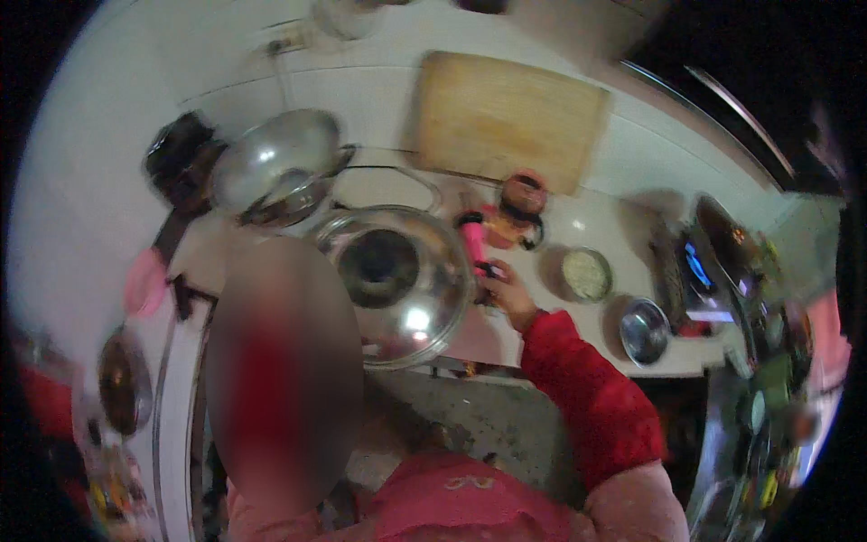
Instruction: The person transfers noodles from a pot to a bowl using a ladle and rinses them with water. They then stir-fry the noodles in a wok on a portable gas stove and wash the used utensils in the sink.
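Note:
My right hand (504,288), in a red sleeve, reaches over the counter right of a large shiny steel basin (440,291). Its fingers close on the lower end of a pink and black handled object (475,240); blur hides what kind it is. A dark round area (379,267) shows in the basin's middle. A smooth blurred patch covers my left forearm and hand, so what that hand holds is hidden. Just beyond my right hand stands a reddish jar (525,193) with small blurred items beside it.
A wooden cutting board (511,118) leans on the back wall. To the right are a bowl of pale food (586,274), a steel bowl (645,332) and a wok (725,230) near a blue glow. A steel pan (281,156) stands back left. A range hood (738,115) overhangs the right.

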{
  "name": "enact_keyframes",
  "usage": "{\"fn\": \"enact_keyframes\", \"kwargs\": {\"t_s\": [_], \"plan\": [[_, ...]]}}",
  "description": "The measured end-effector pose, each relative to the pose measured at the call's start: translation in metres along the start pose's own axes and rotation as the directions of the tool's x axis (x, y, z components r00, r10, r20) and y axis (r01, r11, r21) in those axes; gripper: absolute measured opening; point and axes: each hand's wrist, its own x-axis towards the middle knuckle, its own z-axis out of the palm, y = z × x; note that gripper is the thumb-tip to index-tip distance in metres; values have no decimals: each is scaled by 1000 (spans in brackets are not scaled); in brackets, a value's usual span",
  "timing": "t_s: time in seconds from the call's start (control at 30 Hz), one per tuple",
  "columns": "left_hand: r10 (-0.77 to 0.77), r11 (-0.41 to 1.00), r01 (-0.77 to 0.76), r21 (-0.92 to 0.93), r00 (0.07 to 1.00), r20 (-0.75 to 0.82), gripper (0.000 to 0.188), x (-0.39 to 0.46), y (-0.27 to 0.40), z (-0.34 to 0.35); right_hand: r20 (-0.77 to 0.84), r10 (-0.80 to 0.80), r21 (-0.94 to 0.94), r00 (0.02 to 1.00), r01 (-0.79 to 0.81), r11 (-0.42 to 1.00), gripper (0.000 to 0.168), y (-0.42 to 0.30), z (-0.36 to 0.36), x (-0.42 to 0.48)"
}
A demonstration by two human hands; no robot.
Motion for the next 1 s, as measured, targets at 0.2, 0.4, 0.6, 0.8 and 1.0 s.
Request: {"fn": "enact_keyframes", "kwargs": {"t_s": [0.2,0.4,0.6,0.8,1.0], "plan": [[741,436,-437,787,670,-38,62,-11,-19,26,104,-207,-318,973,230,920,36,-35,-42,-58],[517,789,-401,466,842,-150,51,-139,65,225,220,-139,-597,966,246,764,29,-79,-167,-225],[581,699,-554,452,809,92,44,-198,83,382,-145,-34,-303,989,-12,953,35,-50,-345,-334],[530,759,-624,184,757,382,30,-236,89,580,-681,-197,-229,706,50,972,29,-44,-524,-374],[1,1000,-4,3,748,663,23,-321,54,743,-514,-602,-604,611,241,760,35,-178,-616,-313]]}}
